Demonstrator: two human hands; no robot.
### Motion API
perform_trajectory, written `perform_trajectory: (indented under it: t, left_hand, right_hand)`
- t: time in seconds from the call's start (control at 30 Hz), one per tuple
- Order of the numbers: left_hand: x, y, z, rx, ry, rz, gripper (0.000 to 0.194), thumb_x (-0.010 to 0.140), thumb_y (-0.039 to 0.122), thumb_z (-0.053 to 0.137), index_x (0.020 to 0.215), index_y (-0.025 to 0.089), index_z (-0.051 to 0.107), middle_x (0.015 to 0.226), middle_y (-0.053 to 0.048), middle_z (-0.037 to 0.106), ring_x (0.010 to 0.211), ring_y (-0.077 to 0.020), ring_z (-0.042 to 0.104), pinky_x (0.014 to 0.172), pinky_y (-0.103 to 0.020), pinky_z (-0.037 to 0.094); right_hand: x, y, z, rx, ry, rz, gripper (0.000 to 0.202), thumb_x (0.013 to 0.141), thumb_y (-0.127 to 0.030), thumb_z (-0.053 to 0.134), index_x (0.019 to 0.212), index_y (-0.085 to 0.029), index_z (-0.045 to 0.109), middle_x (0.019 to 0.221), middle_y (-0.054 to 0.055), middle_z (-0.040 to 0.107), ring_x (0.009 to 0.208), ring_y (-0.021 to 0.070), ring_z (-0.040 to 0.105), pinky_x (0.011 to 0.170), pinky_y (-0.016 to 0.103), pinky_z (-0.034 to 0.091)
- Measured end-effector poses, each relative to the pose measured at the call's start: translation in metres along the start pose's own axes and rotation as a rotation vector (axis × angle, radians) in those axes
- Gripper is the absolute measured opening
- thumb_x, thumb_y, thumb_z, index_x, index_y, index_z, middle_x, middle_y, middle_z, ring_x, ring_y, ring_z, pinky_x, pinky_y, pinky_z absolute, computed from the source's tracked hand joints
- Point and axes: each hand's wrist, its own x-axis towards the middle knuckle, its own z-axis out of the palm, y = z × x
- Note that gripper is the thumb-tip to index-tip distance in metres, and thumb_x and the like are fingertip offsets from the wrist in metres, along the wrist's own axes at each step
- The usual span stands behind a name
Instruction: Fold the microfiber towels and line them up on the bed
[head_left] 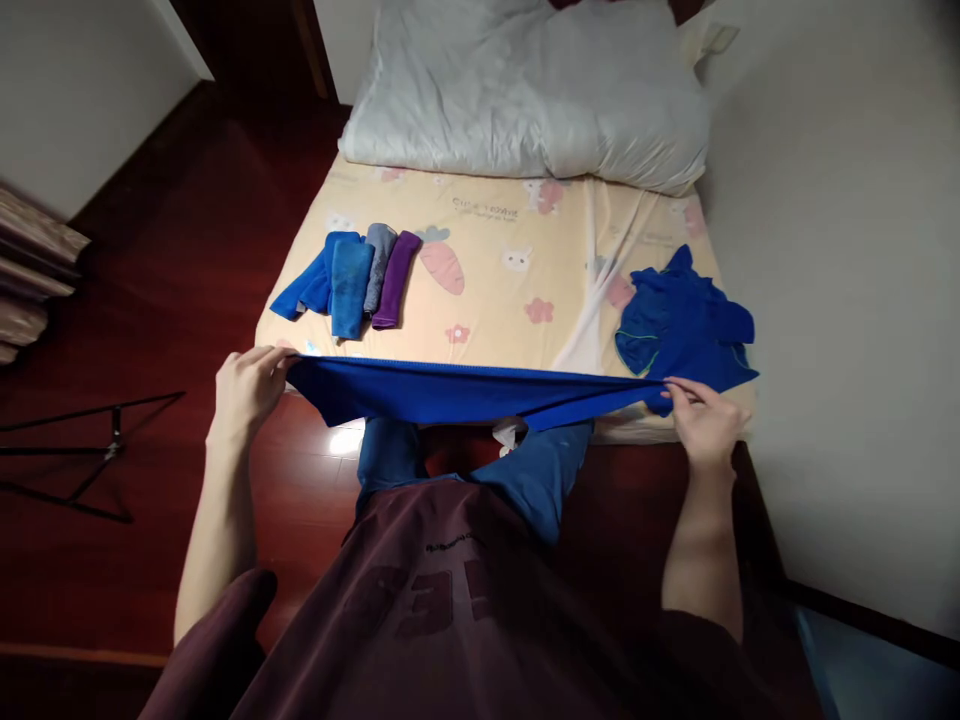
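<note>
A blue cloth (450, 392) is stretched taut between my hands, just in front of the bed's near edge and above my knees. My left hand (251, 390) is closed on its left end. On the right, my right hand (703, 415) pinches the other end between thumb and fingers. Beyond my right hand lies a crumpled blue pile of cloth (690, 320) with thin green edging. Past my left hand, rolled or folded cloths rest on the bed: blue ones (351, 285), a grey one (380, 265) and a purple one (397, 280).
The bed (495, 315) has a cream sheet printed with carrots and rabbits. A thick white quilt (532, 95) is bunched at its far end. A wall (840, 300) stands close on the right. A black metal stand (112, 440) is on the dark red floor at left, near a curtain (34, 265).
</note>
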Motion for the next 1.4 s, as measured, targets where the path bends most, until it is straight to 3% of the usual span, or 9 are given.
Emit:
perform_trajectory:
  t: [0.2, 0.37, 0.53, 0.67, 0.77, 0.9, 1.07, 1.2, 1.4]
  left_hand:
    - [0.054, 0.005, -0.028, -0.077, 0.217, -0.002, 0.033, 0.103, 0.032, 0.049, 0.103, 0.02, 0.08, 0.09, -0.004, 0.076, 0.082, -0.0143, 0.062, 0.066, -0.023, 0.04]
    - [0.063, 0.013, -0.039, -0.191, 0.329, 0.011, 0.032, 0.099, 0.029, 0.051, 0.102, 0.019, 0.081, 0.081, -0.003, 0.076, 0.067, -0.0118, 0.064, 0.062, -0.023, 0.044]
    - [0.051, 0.023, -0.051, -0.346, 0.169, 0.038, 0.031, 0.092, 0.029, 0.052, 0.099, 0.022, 0.081, 0.077, 0.001, 0.077, 0.068, -0.0138, 0.071, 0.065, -0.025, 0.055]
    - [0.043, 0.026, -0.067, -0.417, -0.044, -0.097, 0.03, 0.085, 0.043, 0.057, 0.091, 0.025, 0.081, 0.071, 0.005, 0.075, 0.064, -0.0168, 0.072, 0.057, -0.028, 0.059]
    - [0.043, 0.027, -0.075, -0.426, -0.126, -0.167, 0.035, 0.081, 0.053, 0.06, 0.089, 0.026, 0.081, 0.07, 0.005, 0.075, 0.068, -0.0193, 0.074, 0.064, -0.031, 0.063]
    - [0.058, 0.026, -0.065, -0.426, -0.2, -0.188, 0.039, 0.078, 0.059, 0.064, 0.09, 0.026, 0.081, 0.069, 0.004, 0.075, 0.066, -0.019, 0.074, 0.064, -0.029, 0.063]
    - [0.109, 0.026, -0.014, -0.465, -0.33, -0.044, 0.032, 0.084, 0.048, 0.068, 0.091, 0.019, 0.08, 0.062, 0.003, 0.073, 0.061, -0.0157, 0.071, 0.07, -0.029, 0.061]
    - [0.173, 0.048, 0.019, -0.443, -0.429, -0.063, 0.019, 0.083, 0.019, 0.069, 0.096, 0.012, 0.079, 0.06, 0.001, 0.072, 0.06, -0.0137, 0.065, 0.075, -0.03, 0.058]
    - [0.24, 0.089, 0.02, -0.512, 0.128, -0.083, 0.026, 0.086, 0.015, 0.057, 0.098, 0.01, 0.079, 0.083, -0.005, 0.077, 0.08, -0.0171, 0.071, 0.085, -0.03, 0.056]
  right_hand:
    - [0.062, -0.014, -0.024, -0.005, 0.137, -0.03, 0.025, 0.093, -0.029, 0.064, 0.103, -0.013, 0.081, 0.093, 0.012, 0.081, 0.086, 0.0201, 0.076, 0.09, 0.025, 0.054]
    - [0.061, -0.008, -0.043, -0.024, 0.188, -0.076, 0.024, 0.093, -0.028, 0.064, 0.105, -0.016, 0.081, 0.102, 0.011, 0.081, 0.089, 0.0198, 0.076, 0.091, 0.026, 0.054]
    - [0.031, 0.007, -0.064, -0.057, 0.098, -0.073, 0.022, 0.092, -0.031, 0.065, 0.097, -0.019, 0.082, 0.1, 0.01, 0.081, 0.086, 0.0218, 0.077, 0.087, 0.028, 0.056]
    - [0.007, 0.02, -0.093, -0.015, -0.017, -0.065, 0.023, 0.092, -0.038, 0.064, 0.094, -0.021, 0.08, 0.089, 0.006, 0.081, 0.084, 0.0221, 0.078, 0.083, 0.028, 0.057]
    - [0.0, 0.03, -0.114, -0.039, -0.05, -0.082, 0.024, 0.093, -0.04, 0.063, 0.091, -0.024, 0.08, 0.076, 0.003, 0.079, 0.08, 0.0226, 0.078, 0.082, 0.029, 0.057]
    - [0.007, 0.041, -0.127, -0.064, -0.156, -0.012, 0.02, 0.093, -0.038, 0.065, 0.091, -0.025, 0.08, 0.07, 0.001, 0.077, 0.079, 0.023, 0.078, 0.084, 0.032, 0.056]
    - [0.047, 0.053, -0.095, 0.103, -0.325, 0.206, 0.012, 0.09, -0.019, 0.067, 0.093, -0.016, 0.078, 0.078, 0.007, 0.079, 0.07, 0.018, 0.075, 0.074, 0.026, 0.055]
    - [0.104, 0.048, -0.051, 0.161, -0.248, 0.266, 0.017, 0.093, -0.012, 0.061, 0.101, -0.008, 0.075, 0.087, 0.014, 0.079, 0.074, 0.0147, 0.074, 0.071, 0.022, 0.053]
    - [0.171, 0.038, -0.026, 0.036, 0.111, 0.15, 0.021, 0.092, -0.012, 0.06, 0.107, -0.007, 0.074, 0.099, 0.018, 0.078, 0.092, 0.0212, 0.075, 0.093, 0.033, 0.054]
